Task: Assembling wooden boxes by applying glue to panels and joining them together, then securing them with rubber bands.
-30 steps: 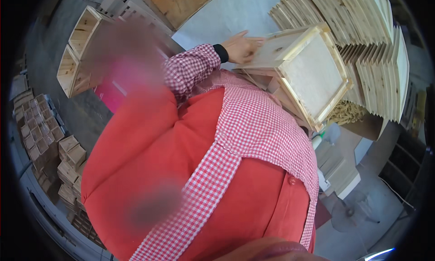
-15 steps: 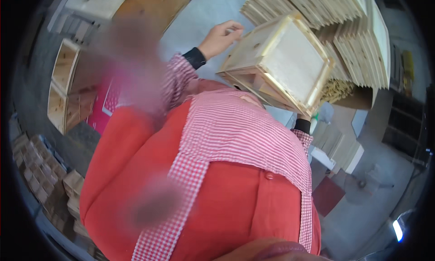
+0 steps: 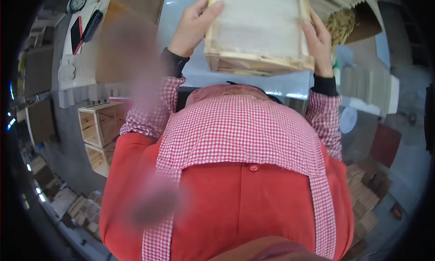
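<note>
Spanning the pale wooden box (image 3: 258, 25) from opposite sides, both hands hold it: the left hand (image 3: 191, 28) grips its left edge, thumb over the rim, and the right hand (image 3: 320, 43) clasps its right edge, equally near. The box lies ahead of the checked apron (image 3: 244, 129), over the bench (image 3: 292, 83); its far end is cropped, so I can't tell its long axis. Close beyond the right hand, curled strips (image 3: 340, 28) fill a brown carton (image 3: 368, 23).
</note>
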Demonstrator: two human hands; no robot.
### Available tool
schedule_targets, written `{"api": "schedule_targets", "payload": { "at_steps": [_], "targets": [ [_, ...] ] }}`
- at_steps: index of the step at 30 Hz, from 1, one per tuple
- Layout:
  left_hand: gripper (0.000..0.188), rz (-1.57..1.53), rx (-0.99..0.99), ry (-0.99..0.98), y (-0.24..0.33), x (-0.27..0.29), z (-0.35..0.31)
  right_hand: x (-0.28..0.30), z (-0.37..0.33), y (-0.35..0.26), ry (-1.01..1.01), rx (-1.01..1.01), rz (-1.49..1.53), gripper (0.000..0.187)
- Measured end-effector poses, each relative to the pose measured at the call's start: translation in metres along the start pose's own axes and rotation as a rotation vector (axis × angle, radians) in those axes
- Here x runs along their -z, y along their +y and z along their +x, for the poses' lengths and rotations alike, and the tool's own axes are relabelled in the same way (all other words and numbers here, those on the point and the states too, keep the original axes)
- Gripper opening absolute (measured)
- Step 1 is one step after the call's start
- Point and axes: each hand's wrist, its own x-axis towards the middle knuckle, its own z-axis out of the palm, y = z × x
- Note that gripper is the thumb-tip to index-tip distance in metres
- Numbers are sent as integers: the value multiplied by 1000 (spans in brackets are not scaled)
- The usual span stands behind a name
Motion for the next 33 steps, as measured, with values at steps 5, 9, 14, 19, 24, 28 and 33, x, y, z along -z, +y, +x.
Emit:
{"api": "schedule_targets", "payload": {
  "at_steps": [5,9,14,19,24,28,33],
  "targets": [
    [38,-123,26,138,-18,-7,1,9,12,29,-23,-10,-235,30],
    [36,-57,80,154,-2,-14,-14,16,24,25,-75,-7,-317,39],
    [37,-96,95,304,-12,-29,-40,15,44,67,-178,99,-31,42],
    [39,-22,83,356,-15,-32,-26,49,55,99,-4,120,-155,26],
    [43,-109,144,478,1,19,-16,43,-56,65,279,43,-188,28],
    [42,32,80,337,-3,65,58,-11,-104,57,-232,-25,-98,22],
    [47,326,102,-159,3,43,94,-27,-108,57,-145,-130,-23,30]
  ]
}}
